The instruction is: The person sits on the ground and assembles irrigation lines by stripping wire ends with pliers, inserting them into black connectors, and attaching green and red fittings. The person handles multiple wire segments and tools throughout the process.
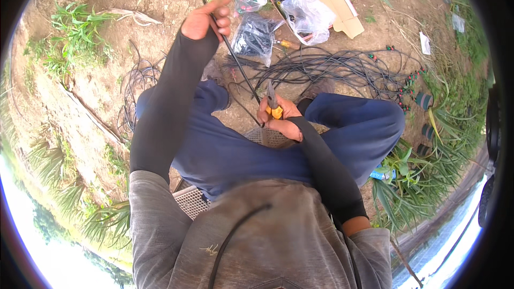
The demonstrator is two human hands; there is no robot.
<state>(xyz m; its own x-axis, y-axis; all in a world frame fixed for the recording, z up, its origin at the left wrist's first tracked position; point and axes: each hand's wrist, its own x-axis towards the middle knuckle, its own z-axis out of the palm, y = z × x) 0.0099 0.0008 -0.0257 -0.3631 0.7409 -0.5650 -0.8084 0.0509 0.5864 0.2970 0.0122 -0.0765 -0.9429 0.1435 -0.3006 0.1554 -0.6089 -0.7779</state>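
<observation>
My left hand [203,20] is raised at the upper middle, its fingers curled round a thin black tube [239,64]. The tube slants down from there to my right hand [284,113], which is in front of my lap. In that right hand are pliers [272,99] with yellow handles, jaws pointing up and away from me. The tube's lower part lies against the right hand's fingertips; whether they pinch it I cannot tell. My palm hides most of the pliers' handles.
Beyond my feet lies a heap of black tubing [316,69] with red and green fittings [407,93]. An opened cardboard box [332,0] holds clear plastic and small parts. Bags of black pieces [254,37] and a yellow-handled screwdriver [287,44] lie beside it. Plants [423,182] grow on the right.
</observation>
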